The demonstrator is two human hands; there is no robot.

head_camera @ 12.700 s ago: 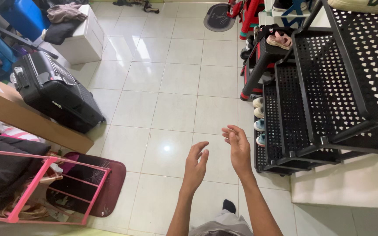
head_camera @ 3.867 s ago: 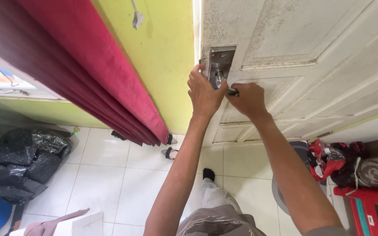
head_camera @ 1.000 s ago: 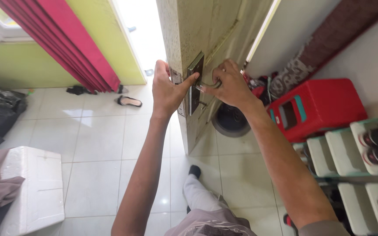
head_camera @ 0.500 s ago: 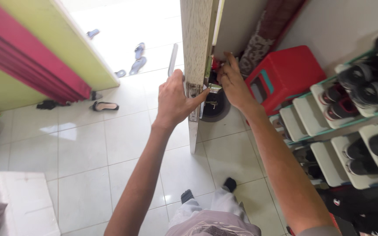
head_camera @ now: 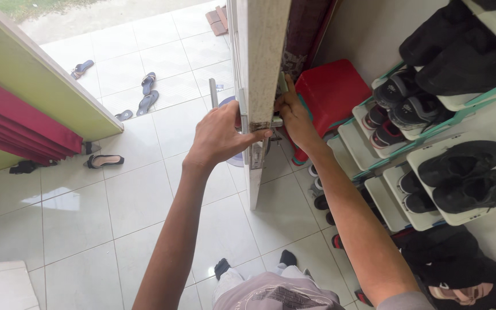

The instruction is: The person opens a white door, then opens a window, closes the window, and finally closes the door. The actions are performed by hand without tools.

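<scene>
The left hand clamps the door edge at the latch, the right hand (fingers half hidden) closes on the inner handle; both grips should stay firm, swinging slowly.

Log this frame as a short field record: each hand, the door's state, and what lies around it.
left hand: left hand in a grip on the free edge of the worn white wooden door, at the latch
right hand: right hand on the door's far face by the metal handle, mostly hidden
door state: open, seen edge-on
right of door: red plastic stool, shoe rack with dark shoes
outside: sandals on pale floor tiles
</scene>
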